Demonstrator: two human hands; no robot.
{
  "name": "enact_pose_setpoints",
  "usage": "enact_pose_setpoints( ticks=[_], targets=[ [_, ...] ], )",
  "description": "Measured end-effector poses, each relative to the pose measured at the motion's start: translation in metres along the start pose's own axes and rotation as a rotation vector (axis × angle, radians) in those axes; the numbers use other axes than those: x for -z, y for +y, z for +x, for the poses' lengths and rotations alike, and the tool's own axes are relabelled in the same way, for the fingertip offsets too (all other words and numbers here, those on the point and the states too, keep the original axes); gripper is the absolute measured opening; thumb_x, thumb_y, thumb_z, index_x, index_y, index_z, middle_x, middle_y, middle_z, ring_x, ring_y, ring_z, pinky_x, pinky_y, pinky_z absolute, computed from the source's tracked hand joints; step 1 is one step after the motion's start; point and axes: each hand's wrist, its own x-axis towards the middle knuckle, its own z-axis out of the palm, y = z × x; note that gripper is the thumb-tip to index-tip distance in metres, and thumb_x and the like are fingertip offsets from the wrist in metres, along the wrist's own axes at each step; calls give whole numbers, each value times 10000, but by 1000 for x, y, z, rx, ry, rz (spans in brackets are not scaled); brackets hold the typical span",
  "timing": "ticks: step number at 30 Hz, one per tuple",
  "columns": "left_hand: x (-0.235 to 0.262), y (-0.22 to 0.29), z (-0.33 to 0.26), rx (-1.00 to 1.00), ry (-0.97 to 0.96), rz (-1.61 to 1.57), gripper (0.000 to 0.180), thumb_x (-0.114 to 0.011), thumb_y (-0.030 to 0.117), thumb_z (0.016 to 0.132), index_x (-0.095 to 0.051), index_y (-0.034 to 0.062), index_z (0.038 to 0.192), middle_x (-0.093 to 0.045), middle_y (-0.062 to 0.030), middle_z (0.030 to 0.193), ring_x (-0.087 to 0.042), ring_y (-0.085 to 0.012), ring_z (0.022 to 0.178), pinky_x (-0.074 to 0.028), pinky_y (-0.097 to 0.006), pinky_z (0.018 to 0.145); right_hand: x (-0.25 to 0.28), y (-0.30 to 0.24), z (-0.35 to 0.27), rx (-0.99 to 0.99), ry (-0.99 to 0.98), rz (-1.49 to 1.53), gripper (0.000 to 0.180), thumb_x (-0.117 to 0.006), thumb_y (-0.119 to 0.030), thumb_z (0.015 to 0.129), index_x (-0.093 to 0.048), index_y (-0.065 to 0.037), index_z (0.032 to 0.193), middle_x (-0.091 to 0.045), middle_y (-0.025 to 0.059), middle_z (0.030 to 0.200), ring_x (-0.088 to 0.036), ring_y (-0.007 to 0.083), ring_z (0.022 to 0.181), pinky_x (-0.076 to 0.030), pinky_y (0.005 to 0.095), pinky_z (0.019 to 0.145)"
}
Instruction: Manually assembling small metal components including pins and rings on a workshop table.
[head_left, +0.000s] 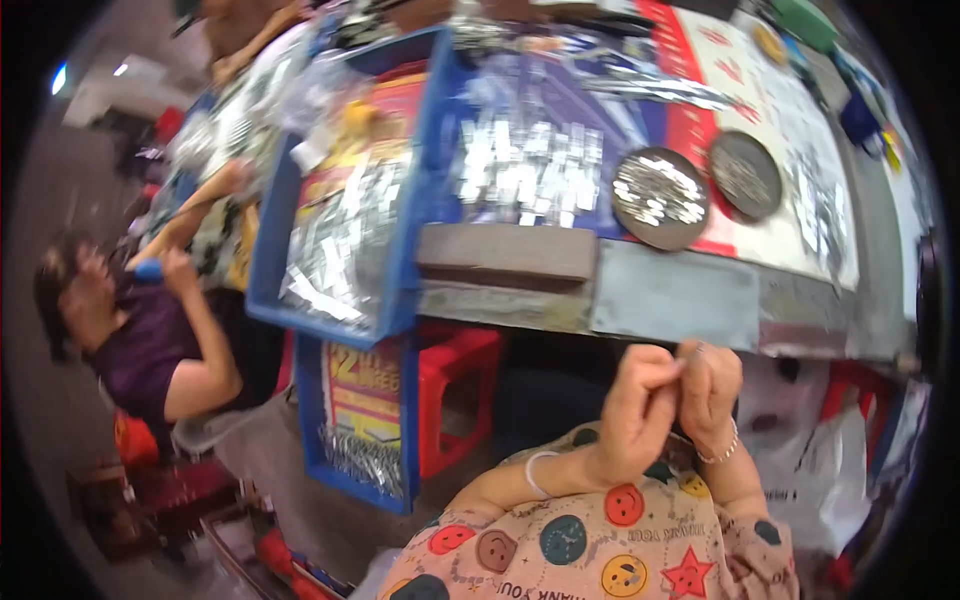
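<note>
My left hand [638, 408] and my right hand [709, 392] are close together in front of the table edge, fingertips nearly touching. Both are closed, the fingers pinched. Whatever they hold, if anything, is hidden or too small to make out. Just beyond them lies a flat grey plate [675, 298] on the table's front edge. Farther back stand a round dish [661, 240] with shiny small metal pieces and a second round dish [748, 205] with thin silvery pieces. Rows of shiny flat metal pieces [530, 168] lie left of the dishes, behind a brown block [505, 255].
A blue tray [262, 275] at left holds more metal strips [350, 245] and plastic bags. Below it is a lower blue tray [312, 425], beside a red stool [432, 395]. At far left sits another person [155, 350] holding a blue-handled tool. White bags [825, 470] are at right.
</note>
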Motion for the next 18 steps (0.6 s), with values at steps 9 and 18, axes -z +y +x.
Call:
enact_pose_setpoints(
  ticks=[9, 18],
  targets=[
    [7, -1, 3, 138, -99, -182, 202, -439, -73, 898, -426, -8, 1089, -418, -110, 1093, -455, -101, 878, -402, -209, 771, -16, 16, 10, 250, 315, 43, 150, -631, -94, 785, -497, -45, 738, -515, 70, 606, -480, 219, 435, -381, 293, 407],
    [11, 14, 19, 791, -146, -693, 143, -456, 5, 921, -447, 22, 1062, -466, -46, 898, -403, -77, 606, -348, -220, 549, 20, 22, 6, -282, -55, 623, 580, -329, -503, 951, -471, -23, 658, -485, 30, 577, -434, 89, 454, -320, 211, 413]
  ],
)
